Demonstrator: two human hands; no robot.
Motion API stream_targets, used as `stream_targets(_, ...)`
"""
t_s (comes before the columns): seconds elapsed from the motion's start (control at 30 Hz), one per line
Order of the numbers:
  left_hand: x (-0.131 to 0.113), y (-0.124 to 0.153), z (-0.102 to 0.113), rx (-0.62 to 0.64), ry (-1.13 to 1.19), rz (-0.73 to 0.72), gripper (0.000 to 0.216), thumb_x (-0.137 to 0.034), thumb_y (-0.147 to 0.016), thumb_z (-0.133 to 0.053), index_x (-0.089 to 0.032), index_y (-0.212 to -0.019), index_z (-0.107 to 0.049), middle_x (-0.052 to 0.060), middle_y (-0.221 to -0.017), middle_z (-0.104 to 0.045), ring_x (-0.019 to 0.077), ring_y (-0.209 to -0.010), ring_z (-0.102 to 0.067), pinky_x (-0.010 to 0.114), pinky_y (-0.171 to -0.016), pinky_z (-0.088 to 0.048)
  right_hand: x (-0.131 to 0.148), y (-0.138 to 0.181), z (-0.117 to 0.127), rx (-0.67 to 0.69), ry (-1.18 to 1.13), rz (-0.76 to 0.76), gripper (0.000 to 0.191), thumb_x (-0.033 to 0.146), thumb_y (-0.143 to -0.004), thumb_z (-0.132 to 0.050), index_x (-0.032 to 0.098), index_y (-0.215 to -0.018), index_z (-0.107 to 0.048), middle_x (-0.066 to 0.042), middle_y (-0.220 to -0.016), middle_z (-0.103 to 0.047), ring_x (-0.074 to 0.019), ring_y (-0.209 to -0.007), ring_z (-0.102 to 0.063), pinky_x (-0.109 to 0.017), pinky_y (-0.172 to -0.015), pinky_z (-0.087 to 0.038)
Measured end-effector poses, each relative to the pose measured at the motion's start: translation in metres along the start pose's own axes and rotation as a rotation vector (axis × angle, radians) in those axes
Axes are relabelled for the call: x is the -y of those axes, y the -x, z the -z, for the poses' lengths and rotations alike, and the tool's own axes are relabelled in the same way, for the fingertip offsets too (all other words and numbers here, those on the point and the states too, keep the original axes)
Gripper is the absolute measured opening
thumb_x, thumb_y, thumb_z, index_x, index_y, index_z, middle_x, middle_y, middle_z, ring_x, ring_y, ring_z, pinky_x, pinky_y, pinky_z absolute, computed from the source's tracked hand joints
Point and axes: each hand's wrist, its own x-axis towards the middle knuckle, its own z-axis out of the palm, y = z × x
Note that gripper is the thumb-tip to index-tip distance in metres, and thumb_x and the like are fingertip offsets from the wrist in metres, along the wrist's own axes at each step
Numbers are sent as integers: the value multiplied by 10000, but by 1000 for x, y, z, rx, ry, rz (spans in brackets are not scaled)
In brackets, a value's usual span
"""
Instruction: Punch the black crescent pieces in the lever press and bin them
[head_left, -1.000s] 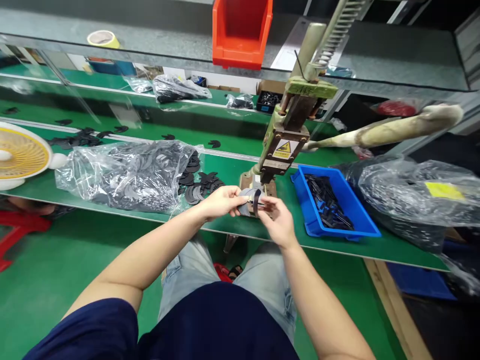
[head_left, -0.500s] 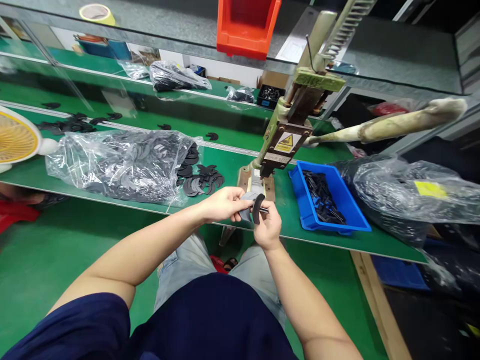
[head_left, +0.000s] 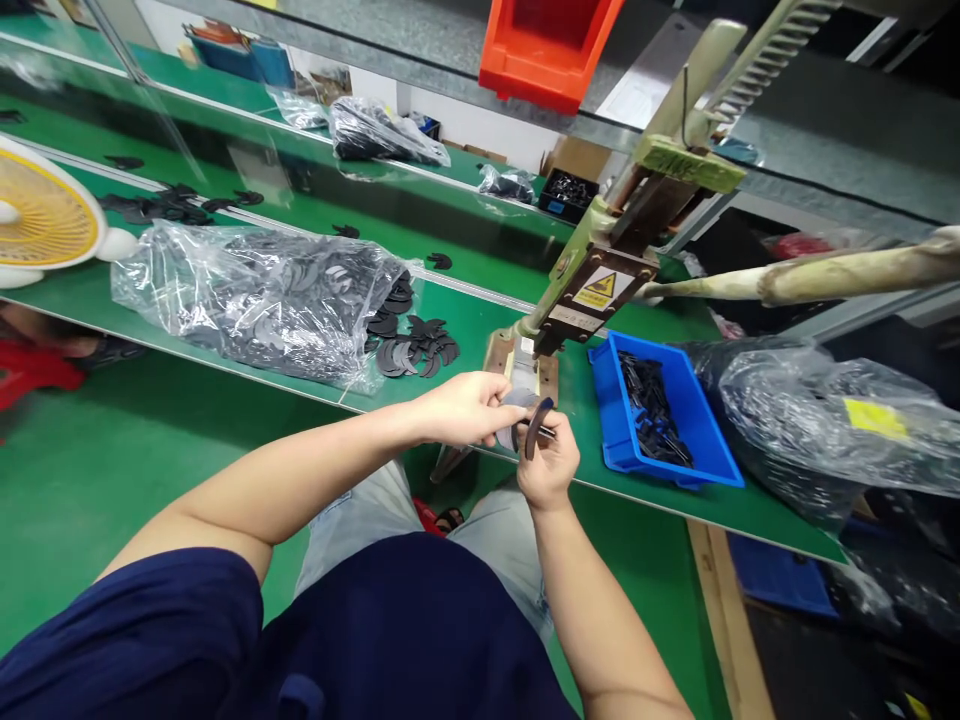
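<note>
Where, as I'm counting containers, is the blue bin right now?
In the head view, the blue bin is right of centre on the bench, between the press and right-hand plastic bag.

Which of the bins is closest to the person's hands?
The blue bin, on the bench just right of the right hand. The orange bin sits up on a shelf; the black bin stands farther back.

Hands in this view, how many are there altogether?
2: the left hand, holding gray curved pieces, and the right hand beside it, holding a dark curved piece. Any others would be hidden or out of view.
</note>
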Motion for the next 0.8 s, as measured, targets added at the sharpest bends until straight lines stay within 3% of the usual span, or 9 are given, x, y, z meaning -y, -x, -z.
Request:
stream_targets(0.23,-12,-5,7,55,18,-10,346,-465,-876,-743,-205,-770,-541,-18,-608,-645,146,-481,-641,208,-428,-377,0,-1,1,-7,23,31,214,423,-912,-706,227,-964,-638,-19,-912,-705,-137,-772,-669,-276,-695,-569)
stream_targets(0.57,-25,3,8,-142,-377,-193,306,-307,-866,-737,-206,-653,-543,-14,-579,-592,132,-472,-503,264,-485,-309,-6,0,3,-8,64,55,189,358,-888,-733,227,-1010,-673,-29,-938,-714,-163,-831,-690,-336,-806,-597)
stream_targets(0.63,-23,2,8,-101,-319,-178,299,-313,-862,-741,-202,-664,-547,-14,-595,-603,127,-471,-518,255,-469,-308,-5,1,7,-4,73,65,194,364,-881,-738,228,-1002,-672,-31,-941,-707,-163,-827,-681,-335,-795,-593)
stream_targets(0.8,-12,-4,6,135,94,9,346,-481,-896,-721,-203,-781,-549,-30,-603,-604,133,-481,-614,214,-451,-403,5,4,5,-42,77,87,190,404,-921,-686,226,-967,-636,-21,-886,-682,-144,-764,-654,-293,-704,-567)
